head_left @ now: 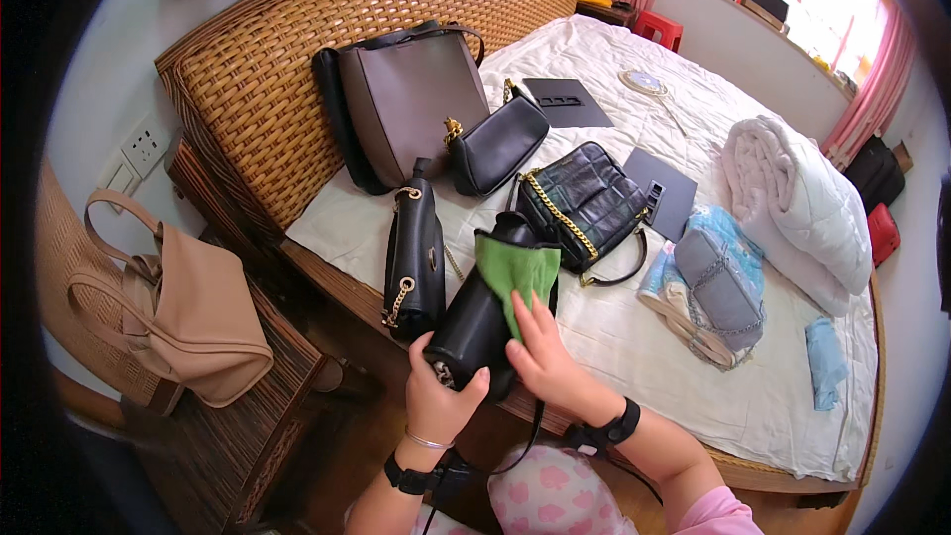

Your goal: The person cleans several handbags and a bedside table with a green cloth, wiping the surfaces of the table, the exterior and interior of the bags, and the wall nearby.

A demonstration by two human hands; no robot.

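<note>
At the near edge of the bed I have a black handbag [472,329] in front of me. My left hand [446,398] grips its near end, thumb on one side and fingers on the other. A green cloth [515,266] lies over the far part of this bag. My right hand [547,362] presses the cloth against the bag with its fingers. Just left of it is a slim black bag [411,263] with gold-coloured chain links. Beyond it is a dark quilted bag [584,200] with a gold chain.
A large grey-brown tote [411,104] and a small black bag [503,144] stand near the woven headboard [367,25]. A tan handbag [213,312] sits on the wooden bedside table at left. To the right are a grey chain bag [718,287] and a bunched white quilt [792,198].
</note>
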